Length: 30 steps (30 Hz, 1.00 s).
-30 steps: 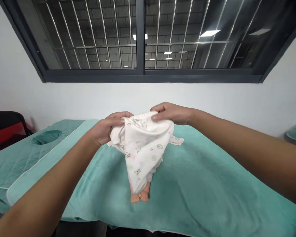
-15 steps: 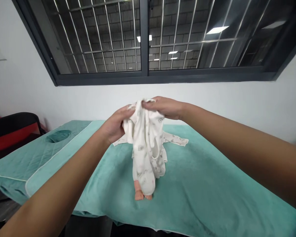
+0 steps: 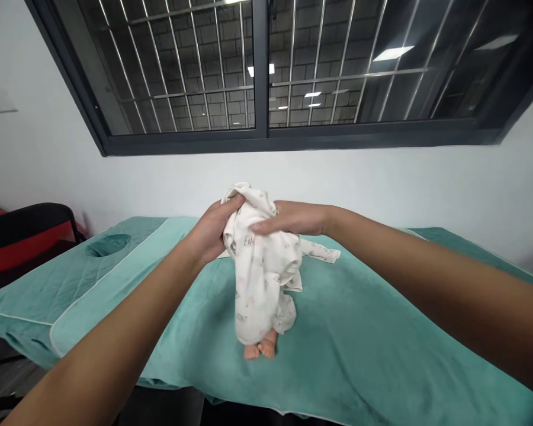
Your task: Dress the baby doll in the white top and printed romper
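Note:
Both my hands hold up a white baby garment (image 3: 260, 278) with a small print, bunched at its top and hanging down. My left hand (image 3: 213, 231) pinches its upper left edge, thumb on the near side. My right hand (image 3: 293, 218) grips the cloth at the upper right, thumb across the front. Below the hem, two small doll feet (image 3: 266, 346) stick out on the bed; the garment hides most of the doll. A printed white sleeve (image 3: 320, 251) lies spread on the bed to the right, behind the held cloth.
A teal cover (image 3: 382, 349) spreads over the bed, which has a round face hole (image 3: 107, 245) at the left. Beyond the bed stands a white wall with a dark-framed barred window (image 3: 262, 142). A red and black chair (image 3: 26, 242) is at the far left.
The garment has been turned and opened out, so its printed front now shows. My right hand has moved down and a little toward me; my left hand has shifted slightly right.

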Each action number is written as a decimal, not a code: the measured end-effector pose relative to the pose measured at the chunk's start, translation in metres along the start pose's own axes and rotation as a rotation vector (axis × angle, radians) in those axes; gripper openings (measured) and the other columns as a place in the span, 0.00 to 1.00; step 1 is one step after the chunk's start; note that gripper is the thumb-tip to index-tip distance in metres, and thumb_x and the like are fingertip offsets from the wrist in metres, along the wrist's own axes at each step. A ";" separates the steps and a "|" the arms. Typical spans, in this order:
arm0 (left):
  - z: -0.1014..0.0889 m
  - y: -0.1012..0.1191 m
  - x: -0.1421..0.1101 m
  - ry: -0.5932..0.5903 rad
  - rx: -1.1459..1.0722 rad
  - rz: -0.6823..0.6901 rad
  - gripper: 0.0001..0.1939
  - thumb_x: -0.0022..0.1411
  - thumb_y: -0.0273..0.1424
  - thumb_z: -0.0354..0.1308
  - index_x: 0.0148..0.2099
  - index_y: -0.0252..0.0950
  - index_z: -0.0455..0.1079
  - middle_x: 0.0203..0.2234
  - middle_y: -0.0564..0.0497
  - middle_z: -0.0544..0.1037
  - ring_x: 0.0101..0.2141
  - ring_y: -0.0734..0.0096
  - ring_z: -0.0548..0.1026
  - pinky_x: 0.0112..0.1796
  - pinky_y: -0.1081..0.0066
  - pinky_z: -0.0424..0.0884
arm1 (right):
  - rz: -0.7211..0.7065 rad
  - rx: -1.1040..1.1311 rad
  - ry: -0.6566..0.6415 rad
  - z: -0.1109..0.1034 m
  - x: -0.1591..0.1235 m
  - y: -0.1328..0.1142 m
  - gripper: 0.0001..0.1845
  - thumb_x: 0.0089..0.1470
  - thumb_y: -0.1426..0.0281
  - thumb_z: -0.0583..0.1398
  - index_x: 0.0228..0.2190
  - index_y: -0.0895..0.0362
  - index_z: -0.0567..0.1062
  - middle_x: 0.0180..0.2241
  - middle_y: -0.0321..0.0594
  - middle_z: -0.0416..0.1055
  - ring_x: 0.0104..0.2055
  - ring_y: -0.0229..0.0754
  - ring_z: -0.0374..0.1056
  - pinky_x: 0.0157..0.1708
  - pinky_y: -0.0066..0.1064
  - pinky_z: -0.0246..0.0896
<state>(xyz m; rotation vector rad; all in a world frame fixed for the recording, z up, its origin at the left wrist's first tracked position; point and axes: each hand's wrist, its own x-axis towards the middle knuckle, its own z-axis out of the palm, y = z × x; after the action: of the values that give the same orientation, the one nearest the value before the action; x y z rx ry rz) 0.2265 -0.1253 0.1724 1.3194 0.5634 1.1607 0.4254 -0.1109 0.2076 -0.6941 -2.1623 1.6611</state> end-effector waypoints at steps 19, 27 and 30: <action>0.010 0.004 -0.005 -0.012 0.156 0.029 0.21 0.54 0.36 0.66 0.49 0.33 0.72 0.35 0.46 0.79 0.34 0.62 0.78 0.31 0.71 0.72 | -0.021 -0.148 0.041 -0.012 -0.001 -0.006 0.17 0.47 0.64 0.69 0.37 0.59 0.76 0.39 0.42 0.75 0.40 0.41 0.71 0.40 0.30 0.67; -0.017 -0.006 -0.013 -0.207 0.075 -0.146 0.27 0.51 0.30 0.68 0.54 0.32 0.70 0.43 0.40 0.79 0.43 0.53 0.78 0.43 0.61 0.74 | -0.268 0.253 0.350 -0.017 -0.004 0.015 0.12 0.45 0.72 0.68 0.27 0.58 0.68 0.26 0.32 0.69 0.29 0.33 0.67 0.28 0.23 0.63; -0.007 -0.013 -0.009 -0.050 -0.074 0.014 0.22 0.55 0.32 0.65 0.52 0.32 0.71 0.41 0.43 0.80 0.42 0.56 0.78 0.45 0.62 0.74 | -0.201 0.295 0.223 -0.005 -0.008 0.022 0.14 0.48 0.67 0.68 0.36 0.60 0.73 0.35 0.39 0.75 0.36 0.38 0.71 0.36 0.27 0.68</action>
<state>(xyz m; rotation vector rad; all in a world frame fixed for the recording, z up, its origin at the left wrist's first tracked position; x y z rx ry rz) 0.2214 -0.1280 0.1564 1.2869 0.4717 1.1465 0.4389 -0.1072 0.1885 -0.5283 -1.7261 1.6616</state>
